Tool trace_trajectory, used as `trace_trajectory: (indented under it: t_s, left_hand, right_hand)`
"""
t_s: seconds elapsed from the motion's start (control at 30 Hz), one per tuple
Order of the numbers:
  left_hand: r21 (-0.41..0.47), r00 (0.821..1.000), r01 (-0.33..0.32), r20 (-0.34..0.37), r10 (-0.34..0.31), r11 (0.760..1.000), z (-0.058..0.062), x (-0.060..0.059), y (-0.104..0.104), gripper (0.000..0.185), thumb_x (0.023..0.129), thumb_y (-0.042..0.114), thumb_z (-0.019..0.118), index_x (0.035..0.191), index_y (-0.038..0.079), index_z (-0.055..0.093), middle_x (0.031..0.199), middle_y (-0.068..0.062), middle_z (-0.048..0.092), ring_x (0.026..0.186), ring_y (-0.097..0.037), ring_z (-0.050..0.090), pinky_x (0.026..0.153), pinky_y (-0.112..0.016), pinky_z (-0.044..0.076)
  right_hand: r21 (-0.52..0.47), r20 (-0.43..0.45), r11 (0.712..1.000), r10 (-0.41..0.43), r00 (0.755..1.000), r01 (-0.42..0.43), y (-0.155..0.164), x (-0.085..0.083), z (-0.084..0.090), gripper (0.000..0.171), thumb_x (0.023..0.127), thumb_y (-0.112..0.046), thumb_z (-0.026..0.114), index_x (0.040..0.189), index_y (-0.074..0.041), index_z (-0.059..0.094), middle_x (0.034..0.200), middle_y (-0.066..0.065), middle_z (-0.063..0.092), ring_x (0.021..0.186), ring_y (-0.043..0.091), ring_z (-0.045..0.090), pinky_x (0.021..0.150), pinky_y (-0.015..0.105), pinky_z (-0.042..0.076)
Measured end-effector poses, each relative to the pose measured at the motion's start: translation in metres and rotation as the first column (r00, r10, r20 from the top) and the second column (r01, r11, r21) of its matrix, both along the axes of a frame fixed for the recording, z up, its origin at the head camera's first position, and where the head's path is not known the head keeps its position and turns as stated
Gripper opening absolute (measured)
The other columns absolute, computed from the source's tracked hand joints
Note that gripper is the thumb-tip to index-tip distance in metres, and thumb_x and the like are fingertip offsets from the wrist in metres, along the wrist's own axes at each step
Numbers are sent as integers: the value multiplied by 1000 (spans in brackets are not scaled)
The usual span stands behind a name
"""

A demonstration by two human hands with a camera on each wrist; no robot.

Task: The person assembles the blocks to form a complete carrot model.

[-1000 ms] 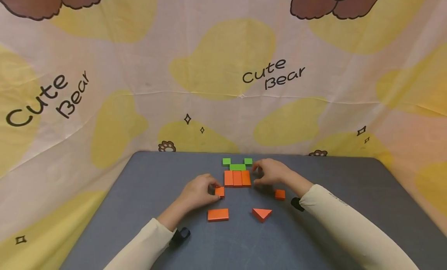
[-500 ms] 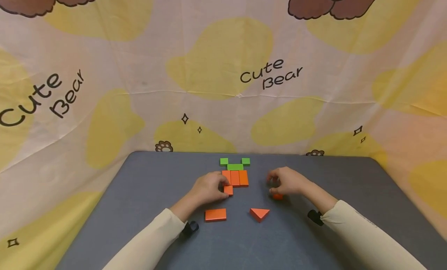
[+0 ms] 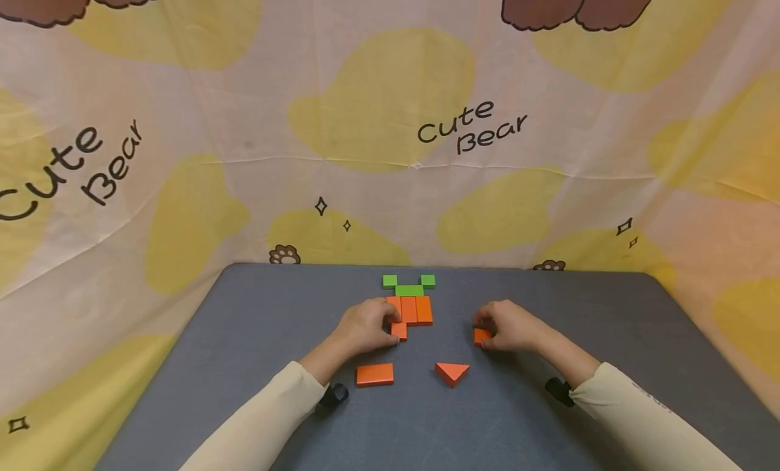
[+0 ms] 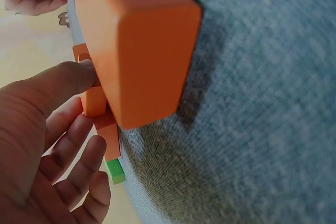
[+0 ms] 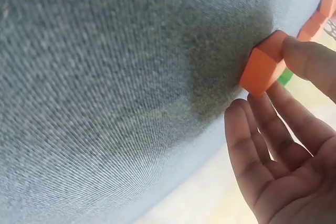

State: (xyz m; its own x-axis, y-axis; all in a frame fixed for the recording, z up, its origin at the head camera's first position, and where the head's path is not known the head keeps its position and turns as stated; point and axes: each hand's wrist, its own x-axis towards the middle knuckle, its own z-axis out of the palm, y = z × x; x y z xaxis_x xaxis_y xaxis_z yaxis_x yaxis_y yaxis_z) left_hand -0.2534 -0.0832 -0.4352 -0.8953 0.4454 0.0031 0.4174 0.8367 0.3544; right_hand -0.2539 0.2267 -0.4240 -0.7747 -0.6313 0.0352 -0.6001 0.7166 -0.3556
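My left hand (image 3: 382, 324) pinches a small orange cube (image 3: 399, 331) between thumb and fingers, set against the near left end of a row of three orange blocks (image 3: 416, 310). Green blocks (image 3: 409, 290) sit just beyond that row. My right hand (image 3: 495, 329) holds a second small orange cube (image 3: 482, 335) on the grey table (image 3: 256, 335), to the right of the row. In the right wrist view the thumb (image 5: 310, 59) presses on that cube (image 5: 262, 69), with the fingers (image 5: 262, 140) under it. In the left wrist view the left hand (image 4: 63, 129) is at the pinched cube (image 4: 94, 100).
An orange rectangle (image 3: 374, 374) and an orange triangle (image 3: 452, 372) lie loose nearer to me between my arms. The rectangle fills the left wrist view (image 4: 136, 45). A bear-print cloth (image 3: 390, 119) hangs behind and around the table.
My left hand moved its cube right and up against the orange row. My right hand drew back from the row, came down on the other cube and took hold of it.
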Motion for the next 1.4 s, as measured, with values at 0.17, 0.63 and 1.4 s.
trace_trajectory:
  t_s: [0.17, 0.63, 1.4]
  left_hand:
    - [2, 1000, -7, 0, 7, 1000, 0, 1, 0, 26, 75, 31, 80, 98, 22, 72, 87, 8, 60, 76, -7, 54, 69, -28, 48]
    - [-26, 1000, -16, -12, 16, 1000, 3, 0, 2, 26, 74, 32, 80, 97, 23, 72, 86, 8, 61, 74, -7, 53, 66, -28, 47]
    - [-36, 1000, -22, -15, 22, 999, 3, 1, 1, 26, 73, 34, 81, 95, 23, 72, 83, 9, 58, 71, -6, 52, 62, -27, 45]
  right_hand:
    - [-8, -9, 1000, 1, 1000, -1, -1, 1, 0, 18, 71, -11, 79, 86, -7, 69, 77, 0, 62, 66, 6, 50, 59, 22, 43]
    - [1, -42, 999, 39, 998, -39, -54, -3, 14, 19, 75, -13, 77, 93, -8, 73, 87, 0, 66, 75, 11, 57, 68, 25, 51]
    - [4, -61, 992, 130, 990, -130, -105, -17, -2, 21, 72, -10, 79, 92, -5, 71, 83, 3, 64, 73, 12, 54, 65, 25, 48]
